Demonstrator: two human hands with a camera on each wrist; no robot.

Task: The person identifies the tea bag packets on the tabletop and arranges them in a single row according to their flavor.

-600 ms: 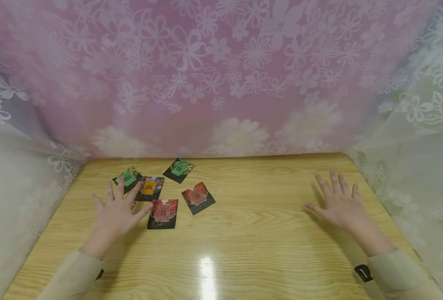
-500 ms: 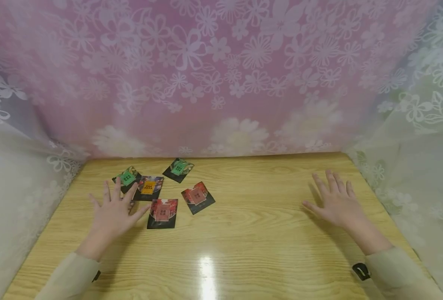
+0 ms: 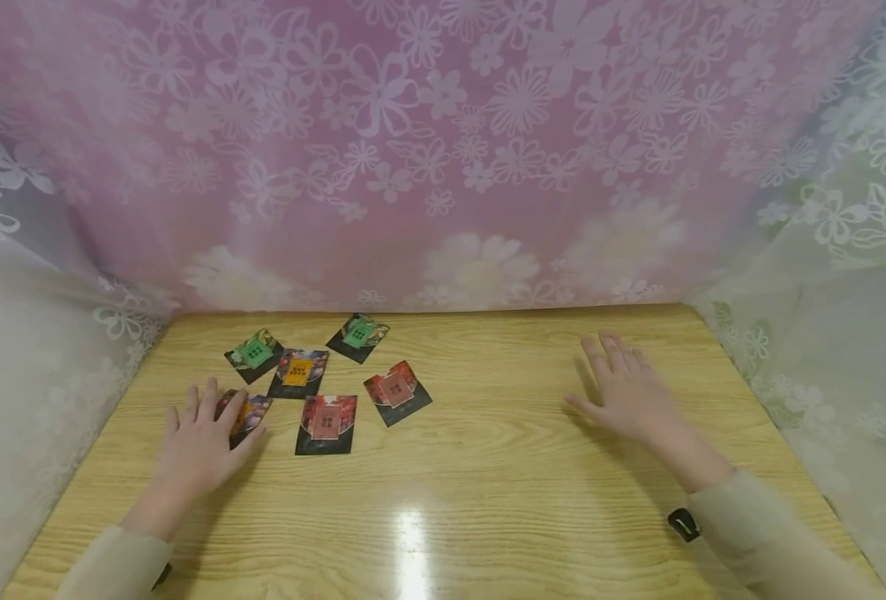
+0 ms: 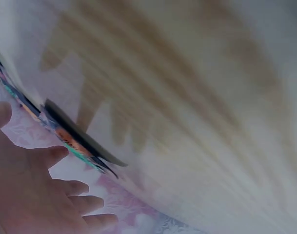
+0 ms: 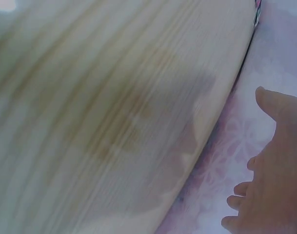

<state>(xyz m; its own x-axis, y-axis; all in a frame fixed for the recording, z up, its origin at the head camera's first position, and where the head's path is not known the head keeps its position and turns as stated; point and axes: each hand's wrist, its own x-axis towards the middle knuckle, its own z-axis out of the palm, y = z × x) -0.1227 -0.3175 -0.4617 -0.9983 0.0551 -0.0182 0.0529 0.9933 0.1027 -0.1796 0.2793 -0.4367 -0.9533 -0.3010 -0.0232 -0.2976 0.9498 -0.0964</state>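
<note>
My left hand hovers with fingers spread over the left part of the table, partly covering a small packet with an orange label. In the left wrist view this hand shows stretched fingers and holds nothing, its shadow cast on the wood. Several flat black packets lie beyond it: one with a green label, another orange-labelled packet, a second green packet and two red packets. My right hand, fingers extended, is over the right side of the table and holds nothing.
The wood-grain table ends at a pink flowered curtain behind. Pale lace cloth hangs along the right side, and similar white cloth along the left. Both wrists wear black straps, the right strap showing plainly.
My left hand has drawn back toward me and slightly left, uncovering more of the nearer orange-labelled packet. My right hand has moved left. The packets lie where they were.
</note>
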